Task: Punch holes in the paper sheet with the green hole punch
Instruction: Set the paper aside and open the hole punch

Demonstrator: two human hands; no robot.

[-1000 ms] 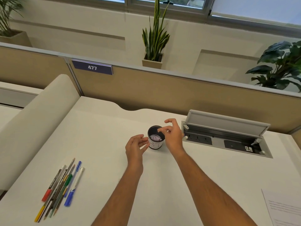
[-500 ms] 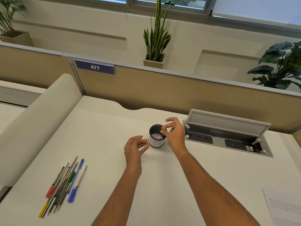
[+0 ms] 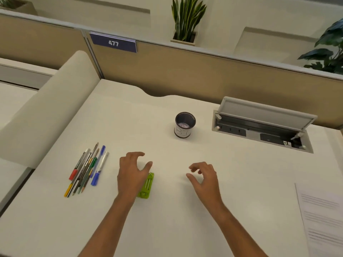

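Evidently the task has barely begun: nothing is punched yet, and punch and sheet lie apart. On a white desk (image 3: pixel 167 229), far left, lies a bunch of pens (image 3: pixel 87 169), about eight, too tightly packed to count surely. Next, the left hand (image 3: pixel 132 175), fingers spread and relaxed, gripping nothing, hovers over the left edge of the one green punch (image 3: pixel 146 186), which lies flat near the desk's front; whether they touch is unclear. Further back stands one dark cup (image 3: pixel 184 125). The right hand (image 3: pixel 203 177), loosely curled and empty, hangs right of the punch. Far right lies one printed sheet (image 3: pixel 323 214). Left to do: take the punch, fetch the sheet, press.
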